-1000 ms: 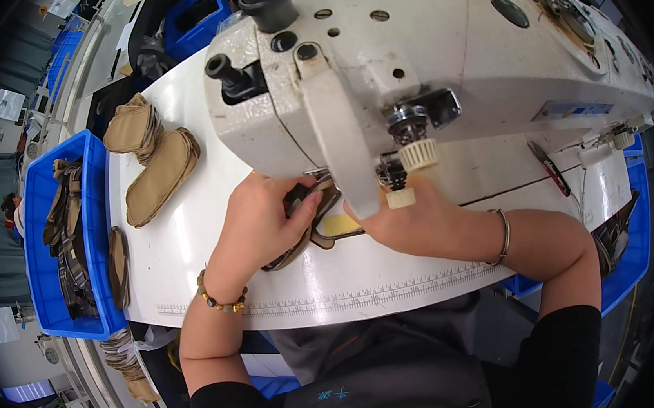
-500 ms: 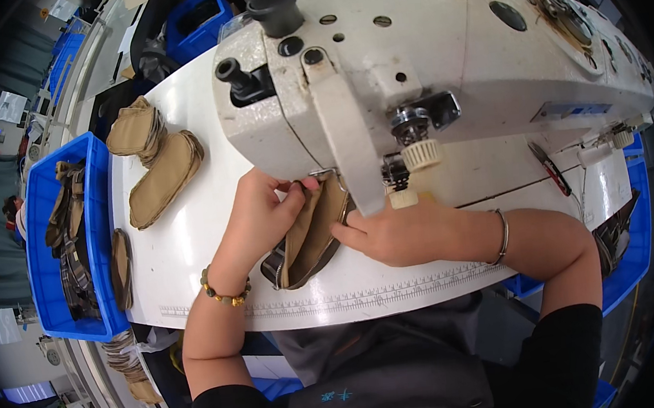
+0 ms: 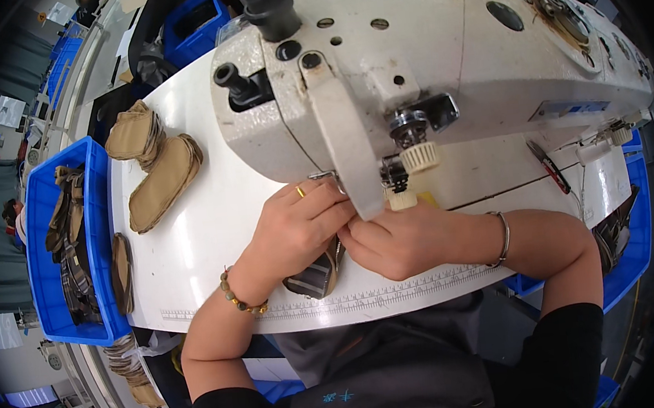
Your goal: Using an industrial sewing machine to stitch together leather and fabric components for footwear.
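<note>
A small zippered fabric pouch (image 3: 313, 279), dark and striped on the side that shows, lies on the white table under my hands. My left hand (image 3: 297, 224) lies over its upper part, fingers closed on it beside the presser area of the sewing machine (image 3: 257, 136). Against those fingertips, my right hand (image 3: 397, 240) pinches the pouch's right edge along the zipper. The needle and most of the pouch's upper end are hidden behind the machine head and my fingers.
Two stacks of tan fabric pieces (image 3: 165, 183) (image 3: 131, 136) lie left on the table. A blue bin (image 3: 103, 249) of dark straps and fabric stands beyond the left edge. Red-and-black snips (image 3: 548, 165) lie at right. A printed ruler (image 3: 398, 289) runs along the front edge.
My left hand has moved right and down over the pouch, toward my right hand. The pouch's tan inside, spread before, now shows its dark striped side. My right fingers have drawn in closer.
</note>
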Action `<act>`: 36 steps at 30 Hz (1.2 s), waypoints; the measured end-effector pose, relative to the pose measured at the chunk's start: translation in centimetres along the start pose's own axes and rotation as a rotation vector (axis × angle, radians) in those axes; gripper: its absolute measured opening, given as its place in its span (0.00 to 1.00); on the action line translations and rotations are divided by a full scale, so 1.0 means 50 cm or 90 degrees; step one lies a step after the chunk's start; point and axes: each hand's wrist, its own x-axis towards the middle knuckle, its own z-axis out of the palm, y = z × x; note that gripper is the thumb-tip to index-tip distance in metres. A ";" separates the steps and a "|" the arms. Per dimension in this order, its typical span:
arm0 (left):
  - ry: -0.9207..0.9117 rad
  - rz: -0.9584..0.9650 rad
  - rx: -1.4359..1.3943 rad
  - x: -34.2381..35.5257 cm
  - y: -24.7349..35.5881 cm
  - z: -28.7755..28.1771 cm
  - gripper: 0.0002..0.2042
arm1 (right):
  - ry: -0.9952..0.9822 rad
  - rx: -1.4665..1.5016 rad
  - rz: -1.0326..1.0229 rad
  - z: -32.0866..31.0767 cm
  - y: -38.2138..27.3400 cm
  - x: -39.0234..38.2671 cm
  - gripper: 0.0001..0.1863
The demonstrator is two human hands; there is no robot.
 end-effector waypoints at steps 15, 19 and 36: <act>-0.059 -0.225 -0.020 -0.006 -0.013 0.004 0.14 | -0.127 -0.053 0.084 -0.021 0.005 0.004 0.10; -0.086 -0.231 0.009 -0.004 -0.007 -0.003 0.15 | -0.219 0.004 0.121 -0.013 -0.005 0.002 0.16; -0.130 -0.187 0.142 0.000 0.029 0.003 0.18 | -0.296 0.218 0.206 -0.023 -0.013 0.016 0.15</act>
